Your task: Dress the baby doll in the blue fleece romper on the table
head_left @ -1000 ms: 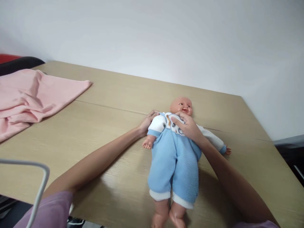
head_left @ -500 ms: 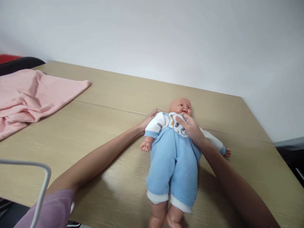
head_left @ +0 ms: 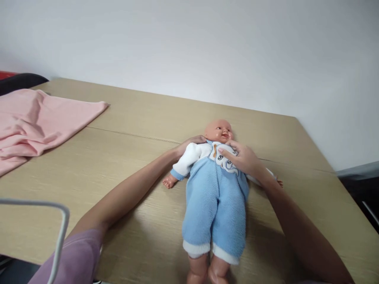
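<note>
A baby doll lies face up on the wooden table, its head toward the wall. It wears a fuzzy blue and white romper with an animal face on the chest. My left hand curls behind the doll's shoulder at the neck, its fingertips partly hidden by the collar. Over the other side of the chest, my right hand grips the romper near the collar, thumb on the animal face and fingers close under the chin. The doll's bare legs point toward me.
A crumpled pink blanket is spread at the table's left. The wooden table meets a white wall. A white curved rod crosses the lower left, and a black chair back stands beyond the blanket.
The doll's head and upper body have shifted slightly left, and its arm on the left has swung outward. My left hand has moved closer to the neck. The view has shifted slightly.
</note>
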`<state>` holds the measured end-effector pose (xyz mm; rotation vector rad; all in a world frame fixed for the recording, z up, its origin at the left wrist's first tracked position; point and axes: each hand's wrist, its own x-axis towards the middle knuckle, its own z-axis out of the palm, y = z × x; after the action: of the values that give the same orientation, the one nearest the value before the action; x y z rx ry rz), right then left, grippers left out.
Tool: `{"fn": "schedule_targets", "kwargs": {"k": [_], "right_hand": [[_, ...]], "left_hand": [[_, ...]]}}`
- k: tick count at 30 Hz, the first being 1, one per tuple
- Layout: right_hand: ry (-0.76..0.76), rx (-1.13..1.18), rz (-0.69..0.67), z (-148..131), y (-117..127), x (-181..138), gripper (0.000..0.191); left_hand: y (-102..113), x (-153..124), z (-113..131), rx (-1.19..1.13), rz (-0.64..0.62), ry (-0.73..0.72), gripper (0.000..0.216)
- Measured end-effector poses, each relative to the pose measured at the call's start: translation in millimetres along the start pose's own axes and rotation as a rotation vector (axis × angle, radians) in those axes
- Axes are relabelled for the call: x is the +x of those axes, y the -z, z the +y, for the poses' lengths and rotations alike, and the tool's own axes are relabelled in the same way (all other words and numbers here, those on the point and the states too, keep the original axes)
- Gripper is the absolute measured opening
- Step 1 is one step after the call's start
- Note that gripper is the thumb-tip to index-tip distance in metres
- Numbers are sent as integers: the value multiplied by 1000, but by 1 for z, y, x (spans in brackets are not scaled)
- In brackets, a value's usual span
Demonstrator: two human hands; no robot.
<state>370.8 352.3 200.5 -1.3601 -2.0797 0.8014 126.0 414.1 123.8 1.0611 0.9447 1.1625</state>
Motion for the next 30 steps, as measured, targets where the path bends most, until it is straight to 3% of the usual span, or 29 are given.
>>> {"fn": "schedule_targets", "kwargs": {"k": [4,8,14,19,24,27,30], "right_hand": [[-33,-215,-96,-1,27,-5,38],[-84,-217,-250,9,50,-7,44],[-82,-128,-333,28,60,-7,54],[-67,-102,-125,47,54,-34,50],[-14,-236,253,81,51,-102,49],[-37,-250,311,103,51,-147,59],[-70,-197,279,121,52,-175,65]], "left_hand": [[11,-12,20,103,-241,97,23],[24,-21,50,407,-293,70,31],[42,-29,69,574,-390,-27,46],[43,-28,70,720,-471,-21,44],[47,-35,76,885,-446,-97,43],[37,-46,79,1094,-327,-261,42],[3,-59,80,1123,-241,-464,40]]}}
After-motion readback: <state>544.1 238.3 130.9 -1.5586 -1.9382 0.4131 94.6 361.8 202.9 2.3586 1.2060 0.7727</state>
